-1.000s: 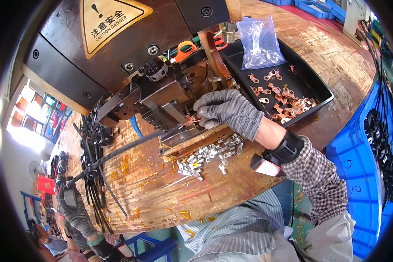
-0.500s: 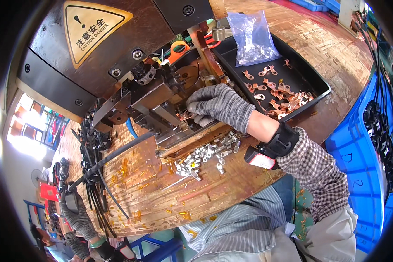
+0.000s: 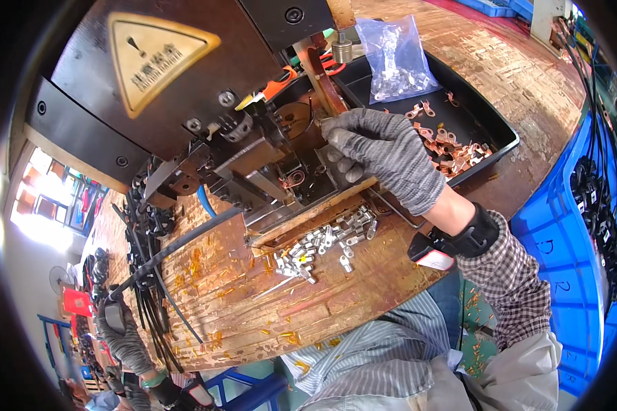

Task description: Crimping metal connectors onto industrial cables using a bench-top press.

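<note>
My right hand (image 3: 384, 154), in a grey knitted glove, is beside the press (image 3: 253, 157). Its thumb and forefinger are pinched together; whatever may be between them is hidden. A copper cable lug (image 3: 294, 179) sits in the press's die area, just left of those fingers. Far to the lower left, my left hand (image 3: 122, 335), also gloved, is closed around a thick black cable (image 3: 185, 238). That cable runs up across the table into the press. Silver tubular lugs (image 3: 322, 243) lie heaped in front of the press base.
A black tray (image 3: 504, 130) behind my right hand holds loose copper lugs (image 3: 459, 157) and a clear bag (image 3: 397, 61) of silver lugs. Thin black cables (image 3: 159, 315) hang over the table edge at left. A blue crate (image 3: 555, 253) stands at right.
My right hand has drawn back from the die, up and to the right, leaving the copper lug visible there. The press's front plate has shifted downward and looks blurred. My left hand stays at the cable.
</note>
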Demonstrator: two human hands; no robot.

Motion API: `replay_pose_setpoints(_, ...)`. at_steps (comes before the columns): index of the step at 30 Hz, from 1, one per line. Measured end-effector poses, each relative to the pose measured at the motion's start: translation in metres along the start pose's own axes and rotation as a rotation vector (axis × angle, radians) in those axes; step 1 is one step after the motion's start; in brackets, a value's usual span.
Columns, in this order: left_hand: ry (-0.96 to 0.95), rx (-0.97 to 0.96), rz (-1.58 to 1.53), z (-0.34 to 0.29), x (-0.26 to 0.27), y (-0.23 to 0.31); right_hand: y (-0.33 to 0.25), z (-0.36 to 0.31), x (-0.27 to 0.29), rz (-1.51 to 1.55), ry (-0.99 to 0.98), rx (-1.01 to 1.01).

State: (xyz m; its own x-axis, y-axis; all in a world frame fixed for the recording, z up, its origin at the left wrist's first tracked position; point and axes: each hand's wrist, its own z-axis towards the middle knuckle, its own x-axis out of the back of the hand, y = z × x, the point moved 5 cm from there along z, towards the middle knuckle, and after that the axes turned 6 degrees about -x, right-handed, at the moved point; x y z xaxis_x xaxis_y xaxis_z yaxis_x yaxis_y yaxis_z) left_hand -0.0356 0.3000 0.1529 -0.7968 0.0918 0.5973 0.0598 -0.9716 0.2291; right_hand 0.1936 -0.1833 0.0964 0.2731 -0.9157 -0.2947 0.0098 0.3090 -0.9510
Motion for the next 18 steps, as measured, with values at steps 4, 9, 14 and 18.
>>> replay_pose_setpoints(4, 0.018, 0.094, -0.106, -0.003, -0.003, -0.014, -0.005, -0.018, 0.003, 0.072, -0.002, -0.006)
replay_pose_setpoints(9, 0.004, 0.323, -0.348, -0.016, 0.005, -0.013, 0.016, -0.056, 0.004, -0.059, -0.219, -0.134)
replay_pose_setpoints(14, -0.136, 0.471, -0.375, -0.047, 0.029, -0.006, 0.078, -0.113, -0.028, -0.429, -0.602, -0.180)
replay_pose_setpoints(18, -0.154, 0.294, -0.442, -0.066, -0.008, 0.097, 0.090, -0.138, -0.083, -0.375, -0.559, -0.014)
